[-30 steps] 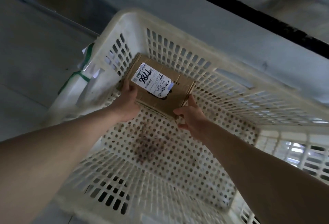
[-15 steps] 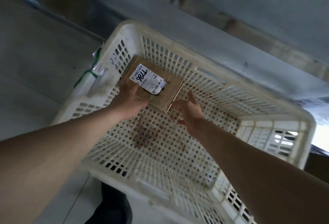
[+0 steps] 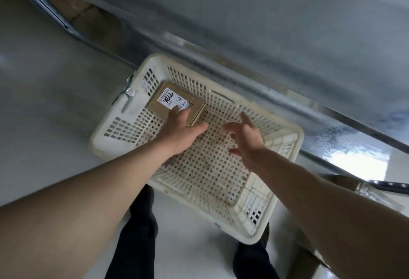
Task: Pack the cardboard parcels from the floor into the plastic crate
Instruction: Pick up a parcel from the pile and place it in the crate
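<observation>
head view: the labelled cardboard parcel (image 3: 174, 106) lay in the white plastic crate's (image 3: 285, 128) upper-left corner; both hands had released it, left hand (image 3: 180, 133) spread above it, right hand (image 3: 246, 140) open, so one parcel was packed.

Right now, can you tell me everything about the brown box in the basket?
The cardboard parcel is a small, flat brown box lying on the holed floor of the white plastic crate, tucked into the far left corner. A white label on top carries black handwritten marks and a barcode. The left hand reaches over its near edge, fingertips over the label; the right hand is open and apart from it.
</observation>
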`<state>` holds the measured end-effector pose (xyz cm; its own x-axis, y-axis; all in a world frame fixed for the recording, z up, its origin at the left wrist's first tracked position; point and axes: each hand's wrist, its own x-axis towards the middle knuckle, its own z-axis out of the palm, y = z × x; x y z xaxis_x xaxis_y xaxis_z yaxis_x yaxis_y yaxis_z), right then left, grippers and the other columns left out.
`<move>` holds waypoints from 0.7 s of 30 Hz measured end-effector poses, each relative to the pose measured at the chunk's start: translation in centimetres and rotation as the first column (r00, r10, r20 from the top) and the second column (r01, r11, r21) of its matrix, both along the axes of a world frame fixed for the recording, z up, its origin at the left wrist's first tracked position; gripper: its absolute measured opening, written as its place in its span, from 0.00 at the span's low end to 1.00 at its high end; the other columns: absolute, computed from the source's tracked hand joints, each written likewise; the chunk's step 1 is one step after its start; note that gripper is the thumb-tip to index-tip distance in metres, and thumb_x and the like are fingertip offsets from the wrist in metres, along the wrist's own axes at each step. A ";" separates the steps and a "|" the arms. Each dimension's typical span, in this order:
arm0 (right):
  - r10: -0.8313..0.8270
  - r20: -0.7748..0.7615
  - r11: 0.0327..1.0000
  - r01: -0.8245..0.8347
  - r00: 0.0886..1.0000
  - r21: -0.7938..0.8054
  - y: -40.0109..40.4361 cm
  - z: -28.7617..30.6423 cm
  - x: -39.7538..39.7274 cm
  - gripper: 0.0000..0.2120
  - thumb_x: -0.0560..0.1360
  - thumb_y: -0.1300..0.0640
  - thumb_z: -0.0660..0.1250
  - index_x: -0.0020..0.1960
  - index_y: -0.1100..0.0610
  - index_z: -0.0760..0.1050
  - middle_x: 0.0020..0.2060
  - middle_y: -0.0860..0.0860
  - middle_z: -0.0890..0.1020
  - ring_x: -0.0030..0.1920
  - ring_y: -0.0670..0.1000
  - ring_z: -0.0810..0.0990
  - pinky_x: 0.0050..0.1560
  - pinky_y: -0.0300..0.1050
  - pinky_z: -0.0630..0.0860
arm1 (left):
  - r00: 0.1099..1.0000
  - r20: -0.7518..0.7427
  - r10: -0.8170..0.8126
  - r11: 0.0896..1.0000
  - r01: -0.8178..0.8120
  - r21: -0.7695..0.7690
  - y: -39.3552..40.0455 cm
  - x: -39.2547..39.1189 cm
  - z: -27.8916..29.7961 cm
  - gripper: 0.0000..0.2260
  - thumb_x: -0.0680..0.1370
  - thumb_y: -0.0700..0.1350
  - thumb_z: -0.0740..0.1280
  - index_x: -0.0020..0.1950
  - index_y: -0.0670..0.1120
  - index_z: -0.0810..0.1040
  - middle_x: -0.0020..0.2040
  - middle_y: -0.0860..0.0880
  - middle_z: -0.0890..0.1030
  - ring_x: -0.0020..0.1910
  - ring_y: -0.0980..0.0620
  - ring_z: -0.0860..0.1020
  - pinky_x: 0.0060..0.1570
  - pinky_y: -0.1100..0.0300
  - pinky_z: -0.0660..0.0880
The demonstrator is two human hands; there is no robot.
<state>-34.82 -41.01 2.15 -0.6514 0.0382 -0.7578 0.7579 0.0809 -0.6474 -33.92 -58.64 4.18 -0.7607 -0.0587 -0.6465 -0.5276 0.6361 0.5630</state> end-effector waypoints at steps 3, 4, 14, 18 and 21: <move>-0.010 0.019 1.000 0.011 1.000 -0.026 2.8 3.8 1.9 0.41 0.76 0.58 0.70 0.82 0.43 0.55 0.76 0.52 0.71 0.62 0.52 0.72 0.48 0.50 0.75 | 1.000 -0.024 0.018 1.000 -0.018 0.020 3.0 1.9 4.1 0.35 0.80 0.62 0.63 0.82 0.52 0.55 0.82 0.51 0.45 0.81 0.49 0.49 0.77 0.49 0.50; -0.009 0.020 1.000 0.010 1.000 -0.022 3.8 5.0 2.6 0.40 0.76 0.58 0.70 0.82 0.43 0.55 0.75 0.52 0.71 0.63 0.52 0.73 0.49 0.51 0.75 | 0.999 -0.033 0.026 0.999 -0.025 0.033 4.1 2.5 5.3 0.34 0.80 0.62 0.63 0.82 0.51 0.56 0.82 0.50 0.47 0.81 0.49 0.50 0.77 0.49 0.51; -0.189 0.000 0.982 0.189 0.982 -0.006 11.8 13.6 10.5 0.34 0.80 0.54 0.68 0.82 0.49 0.57 0.71 0.52 0.75 0.70 0.56 0.71 0.59 0.58 0.71 | 0.998 -0.044 -0.046 0.981 0.053 0.187 12.5 8.2 13.7 0.32 0.81 0.64 0.55 0.81 0.51 0.57 0.80 0.47 0.60 0.77 0.45 0.62 0.75 0.47 0.59; -0.304 -0.005 0.952 0.304 0.953 -0.021 13.9 15.9 14.4 0.18 0.82 0.45 0.63 0.71 0.46 0.72 0.60 0.45 0.76 0.64 0.52 0.71 0.59 0.59 0.71 | 0.992 -0.050 -0.118 0.964 0.127 0.233 14.8 10.5 15.0 0.41 0.76 0.75 0.49 0.78 0.47 0.64 0.77 0.45 0.66 0.74 0.45 0.66 0.71 0.51 0.62; -0.418 -0.011 0.908 0.419 0.908 0.021 17.1 16.6 18.6 0.20 0.82 0.39 0.59 0.71 0.44 0.71 0.62 0.48 0.73 0.62 0.53 0.73 0.62 0.61 0.73 | 0.983 -0.034 -0.180 0.945 0.182 0.272 18.2 13.0 14.7 0.31 0.82 0.66 0.49 0.79 0.51 0.63 0.79 0.50 0.64 0.77 0.47 0.62 0.70 0.57 0.58</move>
<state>-16.26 -23.90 18.77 -0.5766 0.3252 -0.7495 0.7213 -0.2284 -0.6539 -20.95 -40.43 18.91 -0.7476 0.2579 -0.6120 -0.4125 0.5418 0.7323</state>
